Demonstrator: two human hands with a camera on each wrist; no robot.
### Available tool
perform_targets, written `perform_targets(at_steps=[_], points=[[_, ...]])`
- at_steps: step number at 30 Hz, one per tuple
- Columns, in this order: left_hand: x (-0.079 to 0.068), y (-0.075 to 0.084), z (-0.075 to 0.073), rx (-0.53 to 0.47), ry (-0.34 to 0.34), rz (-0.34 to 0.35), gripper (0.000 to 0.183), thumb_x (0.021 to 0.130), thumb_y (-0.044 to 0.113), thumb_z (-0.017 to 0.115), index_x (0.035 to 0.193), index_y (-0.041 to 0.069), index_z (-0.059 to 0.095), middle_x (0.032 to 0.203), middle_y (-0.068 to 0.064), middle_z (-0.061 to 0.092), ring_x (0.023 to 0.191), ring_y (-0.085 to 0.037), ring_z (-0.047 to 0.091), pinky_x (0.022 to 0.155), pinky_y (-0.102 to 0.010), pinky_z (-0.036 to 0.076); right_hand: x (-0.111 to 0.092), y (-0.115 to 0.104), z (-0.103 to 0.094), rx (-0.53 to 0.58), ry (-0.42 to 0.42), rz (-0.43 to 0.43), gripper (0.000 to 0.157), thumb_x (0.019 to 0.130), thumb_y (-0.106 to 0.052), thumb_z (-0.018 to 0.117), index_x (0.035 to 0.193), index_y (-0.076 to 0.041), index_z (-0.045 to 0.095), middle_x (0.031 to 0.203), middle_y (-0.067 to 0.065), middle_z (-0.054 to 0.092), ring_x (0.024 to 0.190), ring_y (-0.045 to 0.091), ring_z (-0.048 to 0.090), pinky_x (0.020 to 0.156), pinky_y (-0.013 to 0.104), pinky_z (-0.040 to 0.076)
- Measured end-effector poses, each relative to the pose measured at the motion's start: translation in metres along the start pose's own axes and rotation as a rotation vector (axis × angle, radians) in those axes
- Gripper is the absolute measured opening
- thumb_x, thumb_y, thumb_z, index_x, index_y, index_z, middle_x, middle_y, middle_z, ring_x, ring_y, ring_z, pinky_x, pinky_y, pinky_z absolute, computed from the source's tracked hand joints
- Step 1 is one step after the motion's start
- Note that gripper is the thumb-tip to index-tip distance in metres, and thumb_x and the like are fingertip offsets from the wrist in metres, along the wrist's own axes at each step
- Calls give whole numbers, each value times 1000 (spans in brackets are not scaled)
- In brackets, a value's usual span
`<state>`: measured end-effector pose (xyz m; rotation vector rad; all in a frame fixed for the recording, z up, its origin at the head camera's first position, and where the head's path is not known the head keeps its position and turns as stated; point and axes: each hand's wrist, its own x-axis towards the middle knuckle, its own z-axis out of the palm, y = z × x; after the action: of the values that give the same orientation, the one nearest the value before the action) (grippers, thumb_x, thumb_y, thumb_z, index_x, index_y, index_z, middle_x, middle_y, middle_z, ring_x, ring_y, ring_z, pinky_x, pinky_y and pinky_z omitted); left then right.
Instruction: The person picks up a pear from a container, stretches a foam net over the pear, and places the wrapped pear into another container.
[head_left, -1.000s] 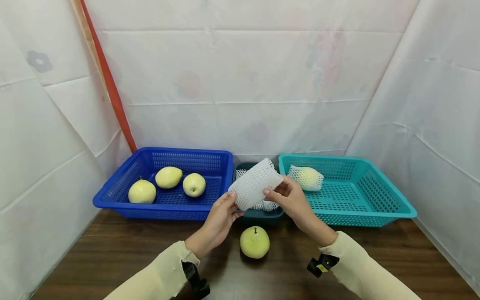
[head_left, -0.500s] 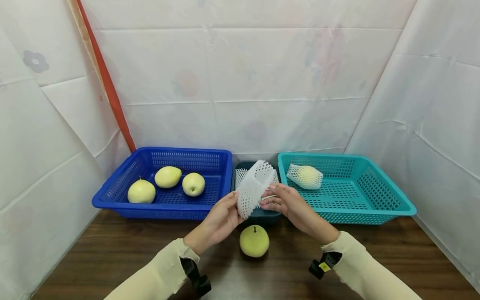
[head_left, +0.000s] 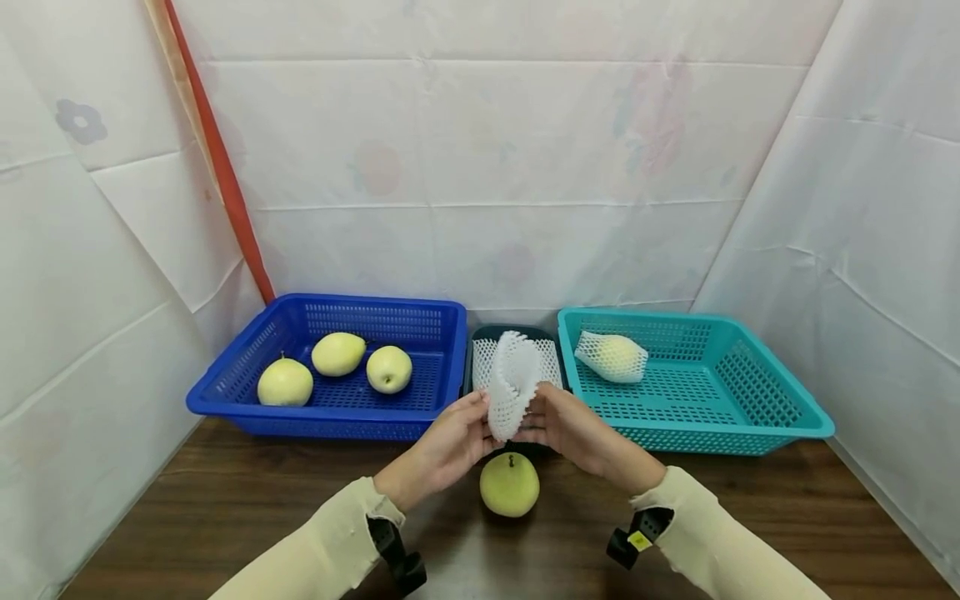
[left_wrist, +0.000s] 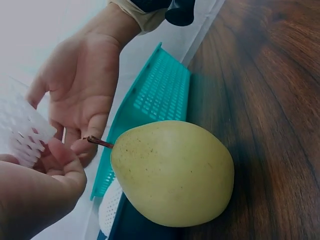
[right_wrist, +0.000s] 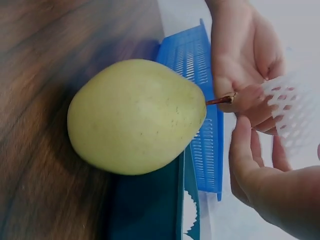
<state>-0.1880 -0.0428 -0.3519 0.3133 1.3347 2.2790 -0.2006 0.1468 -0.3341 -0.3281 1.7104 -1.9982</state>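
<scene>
A white foam net sleeve hangs between both hands above a yellow-green pear, its opening spread. My left hand pinches the sleeve's lower left edge. My right hand holds the right side, its fingers curled about the sleeve and partly hidden by it. In the left wrist view, the pear lies close, its stem pointing towards the hands, and the sleeve is at the left edge. The pear and the sleeve also appear in the right wrist view.
A blue basket with three bare pears stands left. Behind the hands, a dark green bin holds more foam sleeves. The teal basket at right holds one sleeved pear. All stand on a dark wooden table.
The sleeve has turned more upright and its mouth has widened. Both hands have come closer together and lower, towards the pear, which stays in place.
</scene>
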Motion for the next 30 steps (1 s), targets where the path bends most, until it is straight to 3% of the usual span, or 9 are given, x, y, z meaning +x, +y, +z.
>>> perform_targets(at_steps=[4,10,15,21,26,30], points=[[0,-3,-3,18,26,21,37,105,13,29,138,-2,34,107,-1,61,90,-13,54,80,-28,40,-1,-2,0,139,51,-3,38,102,-30,42,124,2,42,113,11,57,101,20,56,89,34,47],[-2,-6,-6,-45,1,44,28,104,11,30,127,7,43,108,1,63,97,-13,56,86,-29,41,-4,-3,-1,348,17,19,23,102,-24,43,116,-5,44,101,5,63,92,16,60,80,30,49],[-2,-1,-6,-211,-19,59,31,105,16,25,131,8,41,113,1,64,109,-14,56,96,-31,40,-8,0,0,373,-40,76,21,103,-27,40,112,-9,47,96,2,66,86,12,63,76,28,50],[-5,1,-3,-301,-28,7,34,105,17,24,135,7,37,112,-1,63,105,-13,57,89,-29,45,-16,7,1,421,-59,113,19,102,-22,48,106,-10,62,103,5,68,93,13,65,78,30,52],[-7,-2,-3,-296,-37,-31,33,105,17,23,132,6,39,110,-3,62,99,-13,58,81,-29,47,-20,13,2,506,-43,95,20,102,-19,44,118,-9,51,110,6,65,102,16,62,89,33,48],[-10,-6,-7,-293,-16,-56,30,106,20,24,120,8,47,104,-2,62,92,-12,58,76,-29,46,-22,18,0,560,-23,101,28,101,-19,42,127,-8,39,115,6,62,107,18,59,94,35,45]])
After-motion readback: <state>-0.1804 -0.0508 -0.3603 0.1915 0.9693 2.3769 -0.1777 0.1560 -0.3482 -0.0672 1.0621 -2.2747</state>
